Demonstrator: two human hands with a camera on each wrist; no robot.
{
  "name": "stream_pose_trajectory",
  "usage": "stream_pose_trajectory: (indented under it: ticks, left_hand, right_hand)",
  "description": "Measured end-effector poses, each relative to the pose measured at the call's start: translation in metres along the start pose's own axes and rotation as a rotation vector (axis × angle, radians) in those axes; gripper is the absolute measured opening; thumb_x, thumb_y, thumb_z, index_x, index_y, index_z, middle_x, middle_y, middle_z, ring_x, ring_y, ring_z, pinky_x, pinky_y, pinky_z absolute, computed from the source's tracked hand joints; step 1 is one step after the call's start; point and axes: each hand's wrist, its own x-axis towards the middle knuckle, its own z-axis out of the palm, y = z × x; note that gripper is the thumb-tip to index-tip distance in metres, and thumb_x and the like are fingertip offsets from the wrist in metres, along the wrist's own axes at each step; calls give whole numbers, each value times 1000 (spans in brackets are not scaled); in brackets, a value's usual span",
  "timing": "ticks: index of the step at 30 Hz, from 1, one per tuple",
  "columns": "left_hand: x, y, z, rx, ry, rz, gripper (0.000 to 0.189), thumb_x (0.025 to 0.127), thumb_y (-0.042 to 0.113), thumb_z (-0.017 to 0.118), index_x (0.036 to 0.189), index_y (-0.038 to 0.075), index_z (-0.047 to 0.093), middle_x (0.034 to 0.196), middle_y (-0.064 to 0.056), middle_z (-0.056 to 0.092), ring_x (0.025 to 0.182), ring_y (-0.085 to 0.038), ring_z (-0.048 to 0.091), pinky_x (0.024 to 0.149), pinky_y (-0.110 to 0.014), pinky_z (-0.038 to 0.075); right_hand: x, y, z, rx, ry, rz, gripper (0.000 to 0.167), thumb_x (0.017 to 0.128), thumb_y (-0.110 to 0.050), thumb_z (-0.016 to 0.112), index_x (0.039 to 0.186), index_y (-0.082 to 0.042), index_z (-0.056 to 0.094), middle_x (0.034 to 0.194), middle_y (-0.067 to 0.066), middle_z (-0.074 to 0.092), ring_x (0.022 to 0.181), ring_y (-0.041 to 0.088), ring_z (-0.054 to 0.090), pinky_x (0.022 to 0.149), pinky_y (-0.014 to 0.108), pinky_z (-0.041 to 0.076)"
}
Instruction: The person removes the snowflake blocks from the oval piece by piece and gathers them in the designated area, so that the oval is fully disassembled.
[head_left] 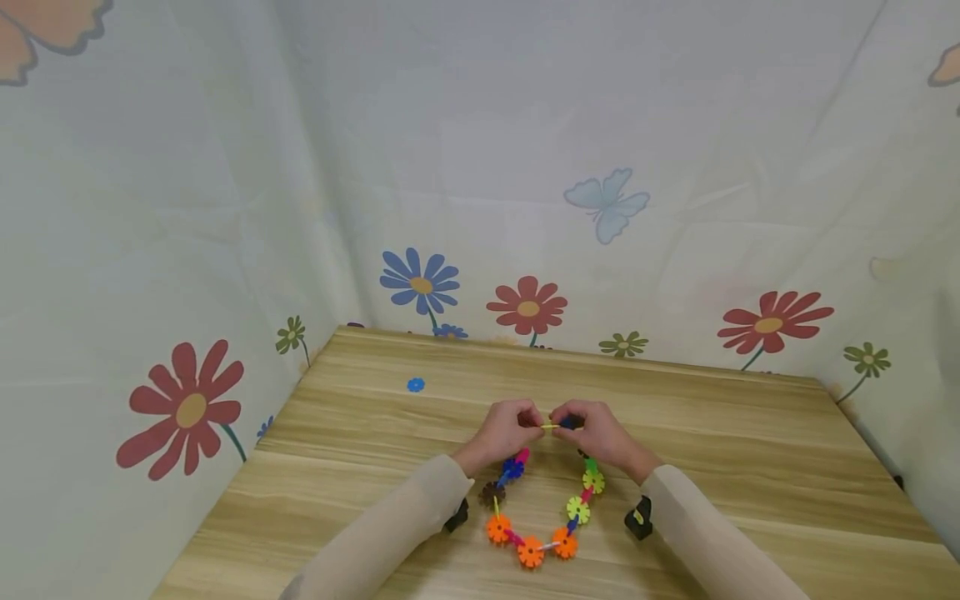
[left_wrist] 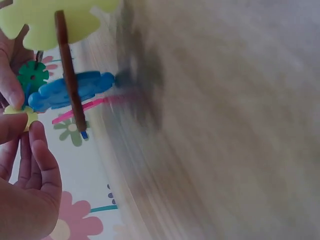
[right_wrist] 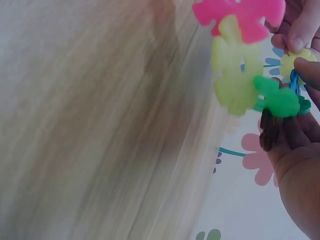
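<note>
A white fabric backdrop (head_left: pixel 480 125) printed with flowers and butterflies hangs behind and to the left and right of the chain. The wood-grain table (head_left: pixel 750 450) lies under the chain; its far edge runs well beyond it, both side edges lie well out from it, and the near edge is out of view. Broad wood stretches either side of the chain leave room past the forearms. The chain of slotted flower discs (head_left: pixel 530 552) bends in a U, orange discs at its near end, its two ends raised at the hands. The left hand (head_left: pixel 506 429), at the chain's far left, pinches a yellow flower disc (head_left: pixel 551 427). The right hand (head_left: pixel 600 432), at its far right, pinches a blue flower disc (right_wrist: pixel 294 81) touching the yellow one; how deeply they interlock cannot be told. A loose light-blue flower disc (head_left: pixel 416 385) lies beyond the chain, leftward, nearer the far edge.
</note>
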Motion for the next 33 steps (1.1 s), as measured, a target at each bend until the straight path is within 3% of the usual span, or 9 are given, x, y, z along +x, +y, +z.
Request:
stream_pose_trajectory:
  ticks: [5, 10, 16, 23, 33]
  left_hand:
    - [0, -1, 1, -7, 22, -10, 10, 84, 4, 70, 79, 10, 63, 77, 4, 63, 71, -7, 58, 67, -22, 50]
    - [0, -2, -1, -29, 25, -18, 8, 84, 3, 69, 81, 7, 64, 78, 4, 64, 71, -8, 59, 66, -23, 50]
    - [-1, -2, -2, -39, 25, -27, 7, 84, 5, 70, 81, 7, 64, 78, 4, 63, 71, -8, 59, 67, -22, 50]
    - [-1, -3, -3, 10, 15, -47, 7, 83, 4, 70, 82, 7, 64, 76, 6, 62, 70, -7, 57, 66, -22, 49]
    - [1, 0, -4, 35, 13, -20, 10, 82, 8, 72, 81, 13, 64, 77, 7, 61, 72, -8, 57, 65, -24, 48]
  right_hand:
    - [-3, -1, -2, 18, -21, 77, 25, 84, -11, 72, 107, -4, 63, 98, 1, 65, 83, 16, 61, 73, 30, 52]
    - [-4, 1, -1, 10, -40, 118, 35, 81, -8, 74, 112, -4, 58, 101, 1, 62, 88, 17, 61, 77, 33, 52]
    - [-5, 4, -1, -3, -27, 121, 32, 84, -9, 72, 112, -11, 57, 99, -1, 62, 83, 14, 59, 76, 31, 51]
    - [-6, 4, -2, -5, -30, 92, 30, 85, -9, 71, 112, -9, 57, 95, -1, 63, 80, 14, 58, 72, 29, 51]
    - [-2, -1, -3, 2, -32, 96, 31, 85, -8, 71, 113, -8, 59, 95, 0, 64, 78, 14, 58, 68, 26, 51]
